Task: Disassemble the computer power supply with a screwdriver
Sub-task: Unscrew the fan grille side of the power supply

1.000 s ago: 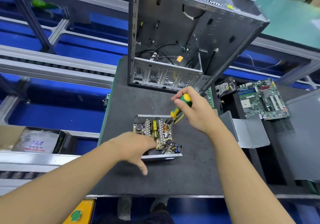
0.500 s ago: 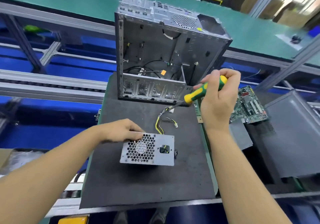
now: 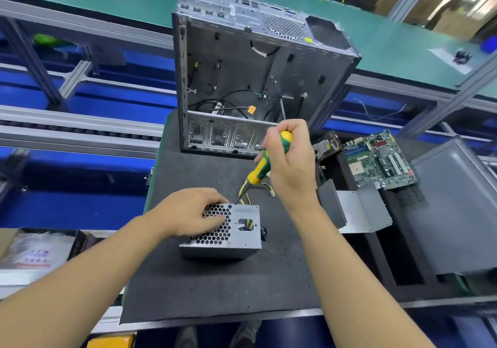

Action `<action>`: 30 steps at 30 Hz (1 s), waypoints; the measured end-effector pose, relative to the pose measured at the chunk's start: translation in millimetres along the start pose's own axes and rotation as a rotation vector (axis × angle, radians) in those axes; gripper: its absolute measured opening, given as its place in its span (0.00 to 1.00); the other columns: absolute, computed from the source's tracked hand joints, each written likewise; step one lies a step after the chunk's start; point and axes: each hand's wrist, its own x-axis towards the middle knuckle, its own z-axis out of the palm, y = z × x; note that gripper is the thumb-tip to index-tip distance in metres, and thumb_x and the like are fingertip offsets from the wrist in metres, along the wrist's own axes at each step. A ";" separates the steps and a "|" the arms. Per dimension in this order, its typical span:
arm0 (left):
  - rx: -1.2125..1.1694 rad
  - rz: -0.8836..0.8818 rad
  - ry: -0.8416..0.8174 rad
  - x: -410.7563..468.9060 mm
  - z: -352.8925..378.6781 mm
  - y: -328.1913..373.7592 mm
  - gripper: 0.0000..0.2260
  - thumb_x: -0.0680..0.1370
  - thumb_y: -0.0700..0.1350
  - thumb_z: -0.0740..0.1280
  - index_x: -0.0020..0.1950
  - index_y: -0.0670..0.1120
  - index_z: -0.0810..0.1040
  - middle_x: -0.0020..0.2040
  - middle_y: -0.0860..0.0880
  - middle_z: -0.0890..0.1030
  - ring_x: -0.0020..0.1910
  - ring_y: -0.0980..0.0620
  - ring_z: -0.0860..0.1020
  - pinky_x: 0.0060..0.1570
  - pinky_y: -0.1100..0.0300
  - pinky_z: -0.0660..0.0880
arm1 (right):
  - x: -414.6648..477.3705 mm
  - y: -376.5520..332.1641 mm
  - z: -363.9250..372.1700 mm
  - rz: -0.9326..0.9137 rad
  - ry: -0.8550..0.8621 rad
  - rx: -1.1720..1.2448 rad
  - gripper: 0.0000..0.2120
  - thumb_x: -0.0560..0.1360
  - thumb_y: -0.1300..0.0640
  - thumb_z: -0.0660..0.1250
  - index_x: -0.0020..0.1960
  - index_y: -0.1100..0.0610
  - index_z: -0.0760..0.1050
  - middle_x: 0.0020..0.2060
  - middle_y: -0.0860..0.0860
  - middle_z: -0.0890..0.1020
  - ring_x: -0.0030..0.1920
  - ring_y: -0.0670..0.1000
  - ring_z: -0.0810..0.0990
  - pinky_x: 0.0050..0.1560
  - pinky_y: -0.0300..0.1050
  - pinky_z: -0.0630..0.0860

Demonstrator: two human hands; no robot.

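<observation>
The grey power supply (image 3: 242, 236) sits on the black mat (image 3: 204, 285), its honeycomb grille facing up. My left hand (image 3: 188, 213) lies over the grille's left part, fingers curled on it, holding the box down. My right hand (image 3: 290, 164) grips a yellow and green screwdriver (image 3: 262, 166). Its tip touches the box's top far edge beside my left fingers. Yellow and black cables (image 3: 248, 224) come out through a slot in the top, and more yellow wires (image 3: 265, 186) trail behind the box.
An open, emptied computer case (image 3: 250, 78) stands upright at the mat's far end. To the right lie a bent metal cover (image 3: 357, 207), a green motherboard (image 3: 379, 159) and a grey side panel (image 3: 454, 213). Blue conveyor rails (image 3: 80, 121) run on the left.
The power supply was flipped from circuit board up to grille up. My right hand swung the screwdriver up to the right, then brought its tip down onto the box's far edge.
</observation>
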 end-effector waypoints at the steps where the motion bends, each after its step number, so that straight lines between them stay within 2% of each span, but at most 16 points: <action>1: 0.010 0.015 0.065 -0.8 4.4 1.5 0.16 0.78 0.59 0.65 0.64 0.60 0.77 0.58 0.63 0.79 0.57 0.61 0.76 0.55 0.60 0.73 | -0.9 1.8 1.8 0.005 -0.018 -0.016 0.07 0.80 0.47 0.61 0.44 0.38 0.66 0.32 0.47 0.80 0.30 0.54 0.81 0.31 0.56 0.79; 4: -0.188 -0.041 0.227 -0.3 13.5 5.2 0.10 0.76 0.58 0.70 0.57 0.63 0.81 0.53 0.67 0.81 0.53 0.65 0.77 0.53 0.58 0.76 | -4.3 6.1 5.8 0.032 -0.038 -0.010 0.06 0.79 0.46 0.61 0.44 0.38 0.67 0.32 0.47 0.80 0.30 0.54 0.81 0.29 0.54 0.79; 8: -0.354 -0.101 0.253 6.2 16.7 6.8 0.04 0.75 0.51 0.74 0.47 0.60 0.84 0.46 0.65 0.83 0.48 0.63 0.80 0.53 0.53 0.78 | -4.1 8.5 7.4 0.046 -0.046 0.016 0.06 0.80 0.46 0.62 0.45 0.40 0.67 0.32 0.48 0.80 0.30 0.54 0.81 0.27 0.48 0.78; 12: -0.399 -0.090 0.244 7.2 17.1 4.8 0.03 0.75 0.50 0.74 0.47 0.58 0.85 0.45 0.64 0.83 0.48 0.63 0.80 0.54 0.52 0.78 | -6.3 11.0 9.4 0.065 -0.070 0.034 0.05 0.80 0.47 0.61 0.46 0.41 0.67 0.33 0.47 0.80 0.28 0.55 0.81 0.26 0.54 0.79; 15: -0.419 -0.115 0.280 7.0 20.1 5.7 0.03 0.75 0.51 0.74 0.46 0.59 0.85 0.44 0.66 0.83 0.47 0.65 0.80 0.52 0.53 0.79 | -6.8 12.1 9.9 0.066 -0.086 0.030 0.05 0.80 0.48 0.61 0.46 0.41 0.67 0.33 0.47 0.80 0.29 0.54 0.81 0.27 0.54 0.79; 20: -0.440 -0.155 0.283 8.0 21.9 6.2 0.03 0.75 0.52 0.73 0.45 0.62 0.84 0.42 0.66 0.83 0.45 0.64 0.81 0.50 0.52 0.79 | -4.2 8.8 13.8 0.030 -0.132 -0.036 0.05 0.80 0.48 0.62 0.46 0.42 0.67 0.31 0.48 0.80 0.31 0.50 0.81 0.28 0.39 0.75; 22: -0.436 -0.142 0.279 7.9 21.2 5.2 0.03 0.76 0.51 0.73 0.46 0.60 0.85 0.42 0.65 0.83 0.45 0.64 0.80 0.50 0.52 0.79 | -3.7 8.1 14.7 0.037 -0.135 -0.021 0.05 0.80 0.49 0.61 0.47 0.44 0.67 0.31 0.49 0.80 0.31 0.50 0.81 0.29 0.37 0.75; 25: -0.429 -0.131 0.284 6.7 20.2 4.6 0.04 0.76 0.49 0.72 0.47 0.59 0.85 0.42 0.64 0.84 0.45 0.64 0.80 0.49 0.55 0.79 | -4.5 7.1 16.4 0.064 -0.130 0.008 0.04 0.80 0.48 0.62 0.47 0.44 0.67 0.32 0.50 0.80 0.33 0.51 0.82 0.27 0.41 0.76; 27: -0.424 -0.134 0.283 6.8 20.1 4.8 0.07 0.77 0.48 0.71 0.46 0.62 0.84 0.41 0.65 0.83 0.43 0.65 0.80 0.47 0.57 0.78 | -5.8 7.0 17.9 0.083 -0.146 0.030 0.04 0.80 0.47 0.62 0.47 0.43 0.67 0.32 0.51 0.80 0.35 0.51 0.83 0.25 0.48 0.78; 30: -0.386 -0.150 0.262 6.0 19.9 5.9 0.10 0.76 0.47 0.69 0.45 0.64 0.81 0.41 0.69 0.81 0.41 0.65 0.79 0.45 0.58 0.77 | -5.0 7.7 20.3 0.082 -0.190 0.042 0.04 0.80 0.47 0.62 0.48 0.44 0.67 0.33 0.51 0.82 0.38 0.51 0.84 0.31 0.57 0.81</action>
